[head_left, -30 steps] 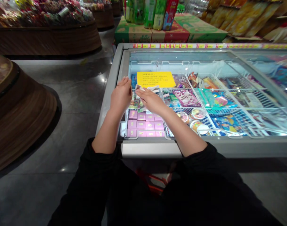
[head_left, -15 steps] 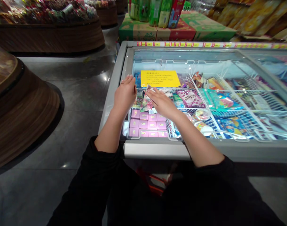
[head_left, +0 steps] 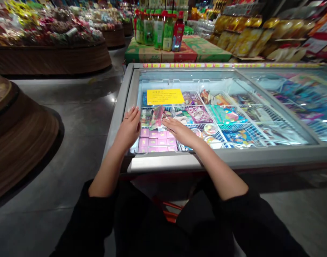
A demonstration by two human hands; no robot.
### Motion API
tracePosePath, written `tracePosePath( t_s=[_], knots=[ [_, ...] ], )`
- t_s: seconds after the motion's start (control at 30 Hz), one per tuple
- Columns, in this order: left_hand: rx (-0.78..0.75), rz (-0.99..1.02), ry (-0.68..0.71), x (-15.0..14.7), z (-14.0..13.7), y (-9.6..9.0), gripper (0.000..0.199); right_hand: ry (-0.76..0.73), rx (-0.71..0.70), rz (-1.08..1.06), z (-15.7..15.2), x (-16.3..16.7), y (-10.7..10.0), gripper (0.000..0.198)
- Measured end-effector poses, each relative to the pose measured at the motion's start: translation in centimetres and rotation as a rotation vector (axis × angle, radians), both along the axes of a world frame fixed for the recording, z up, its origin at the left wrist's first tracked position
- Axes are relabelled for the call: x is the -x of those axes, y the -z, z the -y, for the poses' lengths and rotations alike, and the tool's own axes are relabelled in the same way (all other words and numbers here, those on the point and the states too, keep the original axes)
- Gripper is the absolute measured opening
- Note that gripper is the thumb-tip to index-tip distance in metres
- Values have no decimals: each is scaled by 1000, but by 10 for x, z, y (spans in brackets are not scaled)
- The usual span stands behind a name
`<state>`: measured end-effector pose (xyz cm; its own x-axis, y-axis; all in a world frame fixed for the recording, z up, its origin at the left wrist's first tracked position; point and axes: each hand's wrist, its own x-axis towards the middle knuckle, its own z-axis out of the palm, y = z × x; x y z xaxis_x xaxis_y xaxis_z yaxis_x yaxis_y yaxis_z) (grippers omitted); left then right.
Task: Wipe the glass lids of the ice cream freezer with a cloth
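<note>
My left hand [head_left: 130, 125] lies with its fingers extended on the left edge of the chest freezer [head_left: 163, 164]. Above the freezer's glass top, my right hand [head_left: 180, 130] is stretched out flat, palm down. Whether its palm touches the glass I cannot tell. Between the hands shows a crumpled pink-and-green packet [head_left: 157, 116], close to the right fingertips. Nearer to me, small pink boxes [head_left: 153, 142] stand in rows. A yellow notice [head_left: 165, 96] with printed text sits beyond both hands. Neither hand visibly holds anything.
Wire baskets to the right hold a purple-and-white bag [head_left: 198, 115], a teal packet [head_left: 219, 113] and round tubs [head_left: 211, 129]. Bottles [head_left: 158, 30] stand on boxes [head_left: 179, 56] behind the freezer. A rounded wooden display [head_left: 21, 142] rises across the floor at left.
The view has tilted up, showing more of the shop behind. Both hands have drawn nearer to me relative to the yellow notice, uncovering more of the pink-and-green packet.
</note>
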<state>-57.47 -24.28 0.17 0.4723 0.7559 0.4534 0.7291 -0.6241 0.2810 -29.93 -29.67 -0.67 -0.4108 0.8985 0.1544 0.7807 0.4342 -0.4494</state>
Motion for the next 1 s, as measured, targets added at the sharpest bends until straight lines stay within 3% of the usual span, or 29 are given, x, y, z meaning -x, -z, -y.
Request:
tracePosePath(
  t_s=[0.17,0.3,0.4,0.53,0.67,0.83,0.9,1.0],
  knots=[
    [19,-5,49,13,41,16,57,150,-18,28,-38,21,1,61],
    [8,-10,24,10,57,26,58,58,-35,25,-39,62,2,63],
    [2,5,22,9,60,30,58,-39,-36,9,-16,66,3,58],
    [0,40,34,11,58,33,58,-121,12,-16,8,37,0,53],
    [1,51,29,11,58,32,59,-17,2,10,-6,15,-2,55],
    [0,53,21,11,60,27,62,107,-24,36,-41,36,0,58],
    [-3,55,21,11,61,25,62,54,-29,37,-40,52,0,57],
    [-4,50,22,12,61,24,61,-85,-27,42,-14,65,0,56]
  ],
)
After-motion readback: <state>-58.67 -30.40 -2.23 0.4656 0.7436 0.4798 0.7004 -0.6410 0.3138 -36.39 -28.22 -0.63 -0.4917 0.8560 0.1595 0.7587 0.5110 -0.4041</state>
